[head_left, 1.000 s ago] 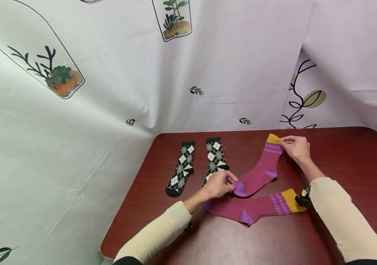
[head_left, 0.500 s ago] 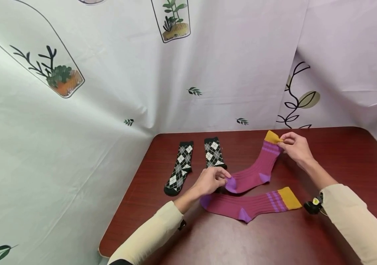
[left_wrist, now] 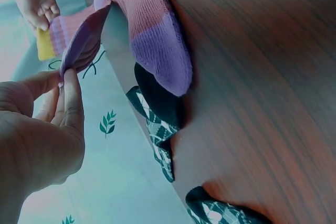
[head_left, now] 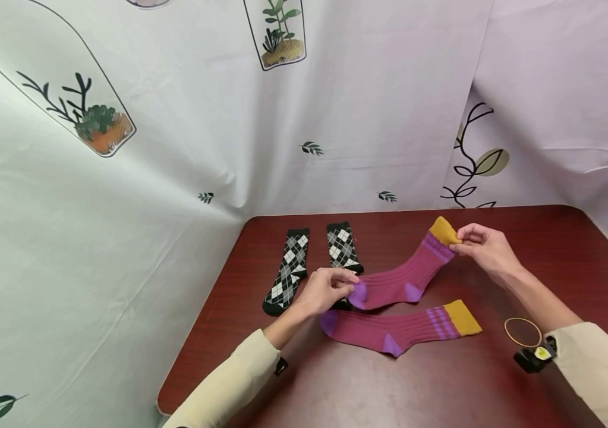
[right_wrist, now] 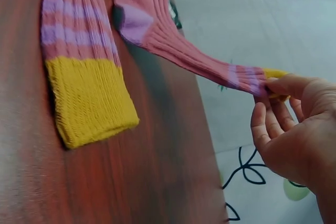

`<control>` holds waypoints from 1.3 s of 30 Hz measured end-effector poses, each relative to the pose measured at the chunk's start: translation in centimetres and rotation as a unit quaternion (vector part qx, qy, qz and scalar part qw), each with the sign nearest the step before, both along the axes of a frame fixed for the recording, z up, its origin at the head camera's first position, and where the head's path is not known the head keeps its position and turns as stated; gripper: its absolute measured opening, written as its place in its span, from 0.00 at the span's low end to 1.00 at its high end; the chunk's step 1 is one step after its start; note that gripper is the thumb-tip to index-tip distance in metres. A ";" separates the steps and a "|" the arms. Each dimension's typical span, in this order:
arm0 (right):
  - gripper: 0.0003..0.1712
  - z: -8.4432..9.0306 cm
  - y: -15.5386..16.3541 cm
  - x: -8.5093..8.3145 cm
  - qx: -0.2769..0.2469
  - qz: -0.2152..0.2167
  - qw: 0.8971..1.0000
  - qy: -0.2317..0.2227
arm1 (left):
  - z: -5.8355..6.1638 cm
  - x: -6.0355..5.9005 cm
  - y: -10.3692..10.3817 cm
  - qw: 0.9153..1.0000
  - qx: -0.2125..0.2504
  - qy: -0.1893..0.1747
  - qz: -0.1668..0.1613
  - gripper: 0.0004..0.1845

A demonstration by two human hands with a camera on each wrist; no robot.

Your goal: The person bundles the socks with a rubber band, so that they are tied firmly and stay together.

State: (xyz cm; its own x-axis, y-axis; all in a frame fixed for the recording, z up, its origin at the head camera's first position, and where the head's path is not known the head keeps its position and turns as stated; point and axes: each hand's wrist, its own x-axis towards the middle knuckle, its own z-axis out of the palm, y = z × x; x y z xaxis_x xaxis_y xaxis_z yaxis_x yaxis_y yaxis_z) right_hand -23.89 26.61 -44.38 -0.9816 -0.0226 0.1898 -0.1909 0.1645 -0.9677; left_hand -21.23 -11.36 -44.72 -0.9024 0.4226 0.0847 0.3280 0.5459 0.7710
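Observation:
A magenta sock (head_left: 394, 279) with purple toe and heel and a yellow cuff stretches between both hands, raised off the table. My left hand (head_left: 325, 289) pinches its purple toe between thumb and fingers, as the left wrist view also shows. The right hand (head_left: 488, 249) pinches the yellow cuff at its corner; in the right wrist view the cuff (right_wrist: 275, 73) is bunched at the fingertips. Below it, a matching magenta sock (head_left: 405, 331) lies flat on the table, toe to the left and cuff to the right.
On the dark red table (head_left: 389, 392), a black-and-white argyle sock (head_left: 289, 270) lies at the left. A second argyle sock (head_left: 343, 246) lies beside it, its lower part partly hidden by the left hand and raised sock. A printed white curtain (head_left: 175, 148) hangs behind the table.
Both hands have kept hold of the raised magenta sock. Its toe has shifted left with the left hand, and its foot now hangs straighter, apart from the lower sock.

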 end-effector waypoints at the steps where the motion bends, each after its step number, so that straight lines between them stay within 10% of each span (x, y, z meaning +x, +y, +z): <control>1: 0.13 0.1 0.0 0.3 -0.001 0.006 1.000 -0.002 | 0.0 0.0 -0.2 1.000 0.004 0.000 -0.001 0.10; 23: 0.13 0.7 0.4 8.4 0.033 0.030 0.996 -0.072 | 0.8 1.9 -3.9 0.996 0.086 0.010 0.004 0.09; 39: 0.04 0.5 0.2 12.0 -0.068 0.078 0.988 -0.113 | 1.7 3.4 -6.0 0.996 0.086 -0.009 0.006 0.10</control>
State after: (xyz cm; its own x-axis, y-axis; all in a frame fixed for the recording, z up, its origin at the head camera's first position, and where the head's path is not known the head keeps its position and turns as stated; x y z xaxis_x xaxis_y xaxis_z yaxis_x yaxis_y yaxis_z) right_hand -11.92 26.84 -43.93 -0.9860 -0.1654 -0.0221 0.0197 0.0160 -0.9997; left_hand -17.82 -17.40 -43.01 -0.9090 0.3931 0.1385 0.3077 0.4088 0.8592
